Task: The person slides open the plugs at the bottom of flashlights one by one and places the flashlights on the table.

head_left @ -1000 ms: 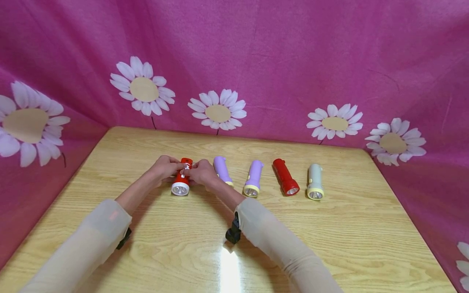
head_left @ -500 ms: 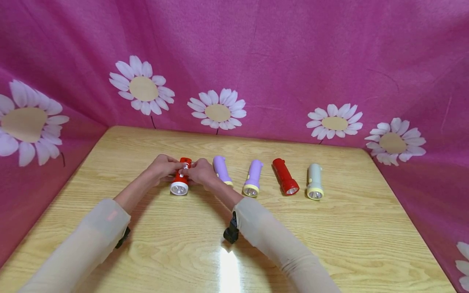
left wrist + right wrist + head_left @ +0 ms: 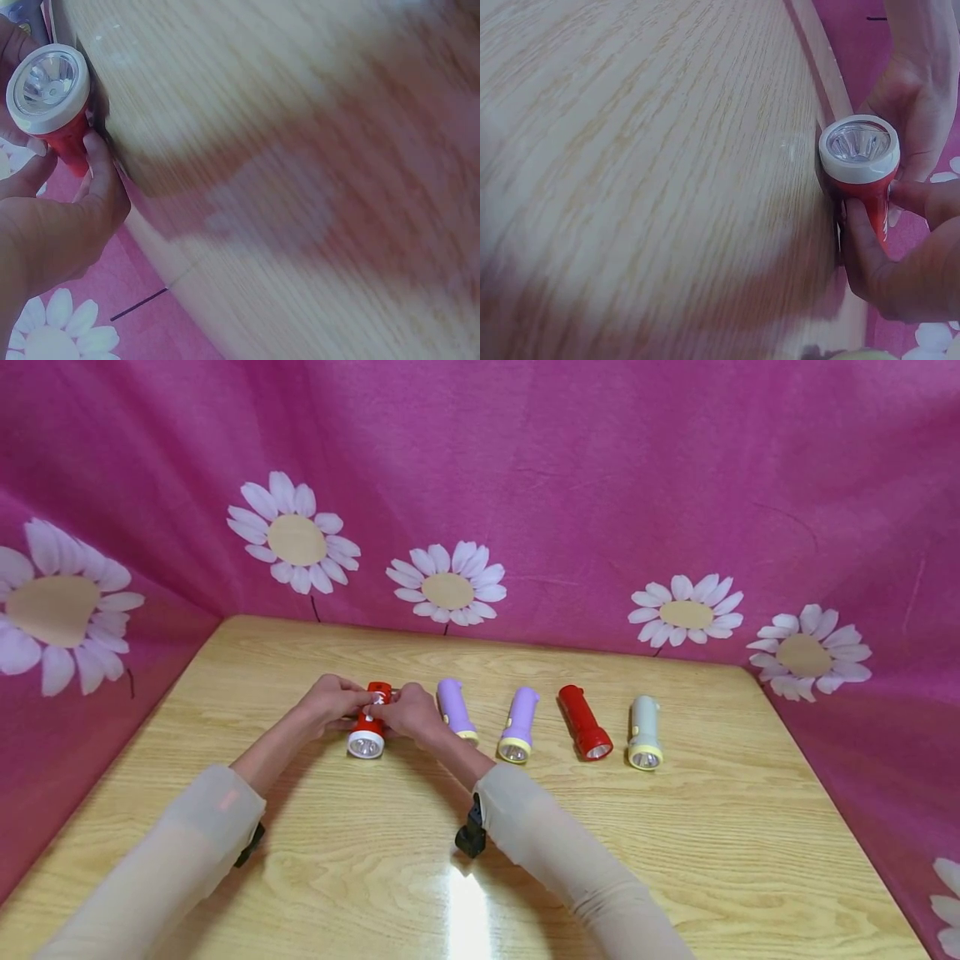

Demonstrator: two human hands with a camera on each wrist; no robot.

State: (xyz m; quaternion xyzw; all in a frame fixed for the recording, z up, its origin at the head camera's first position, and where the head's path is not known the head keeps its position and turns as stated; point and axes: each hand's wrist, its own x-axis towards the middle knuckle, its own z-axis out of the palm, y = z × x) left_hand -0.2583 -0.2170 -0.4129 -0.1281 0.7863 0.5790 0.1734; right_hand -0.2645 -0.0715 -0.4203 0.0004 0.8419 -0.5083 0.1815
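A red flashlight with a white head (image 3: pixel 365 743) lies at the left end of a row, its lens facing the near side. My left hand (image 3: pixel 327 705) grips its body from the left, thumb on top. From the right, my right hand (image 3: pixel 414 710) pinches the same body, its thumb near the white switch. In the left wrist view, the red body (image 3: pixel 73 146) shows between the left thumb and fingers. The right wrist view has the flashlight (image 3: pixel 864 176) close to the tabletop, with right-hand fingers on both sides. Part of the body is hidden by the fingers.
Rightward in the row lie two purple flashlights, one (image 3: pixel 453 706) beside my right hand and another (image 3: pixel 519 718), then an all-red flashlight (image 3: pixel 581 718) and a grey one (image 3: pixel 645 727). The wooden table (image 3: pixel 720 860) meets a pink flowered cloth (image 3: pixel 562 485) behind.
Both hands and the white-headed red flashlight have shifted very slightly left and away. The hold looks the same, and the other flashlights stay in place.
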